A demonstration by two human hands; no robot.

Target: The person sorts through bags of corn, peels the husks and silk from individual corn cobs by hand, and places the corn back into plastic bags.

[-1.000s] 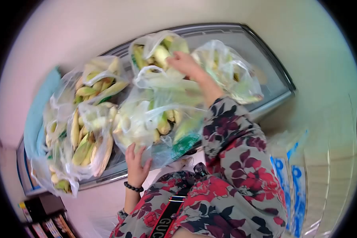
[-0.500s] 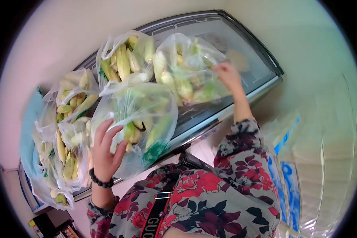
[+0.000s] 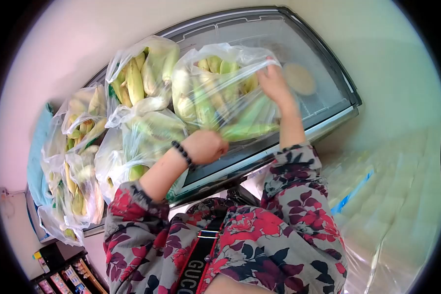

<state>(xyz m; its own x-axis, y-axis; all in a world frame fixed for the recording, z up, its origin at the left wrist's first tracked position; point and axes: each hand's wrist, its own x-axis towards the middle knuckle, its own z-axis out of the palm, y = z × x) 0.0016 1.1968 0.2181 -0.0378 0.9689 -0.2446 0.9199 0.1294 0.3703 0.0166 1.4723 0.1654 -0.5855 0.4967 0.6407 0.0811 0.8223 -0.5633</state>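
Observation:
A clear plastic bag [image 3: 225, 51] filled with ears of corn in their husks [image 3: 207, 105] lies on the glass-topped freezer [image 3: 323, 98]. My right hand [image 3: 273, 81] is closed on the bag's upper right edge, and the film stretches tight between my two hands. My left hand [image 3: 208, 147], with a dark beaded bracelet [image 3: 182, 154] at its wrist, is a fist at the bag's lower edge, pinching the plastic. Under my left forearm lies another bag of corn [image 3: 154, 127], partly hidden by the arm.
More bags of corn stand at the back left [image 3: 137, 78] and far left [image 3: 83, 132]. A light blue cloth [image 3: 40, 152] hangs at the freezer's left end. A shelf with packets [image 3: 73, 274] is at lower left; plastic-wrapped goods [image 3: 377, 210] stand at right.
My left hand has left the front bag and moved right to the right-hand bag, closing on its lower edge. My right hand has moved slightly up, and that bag's plastic is now pulled taut.

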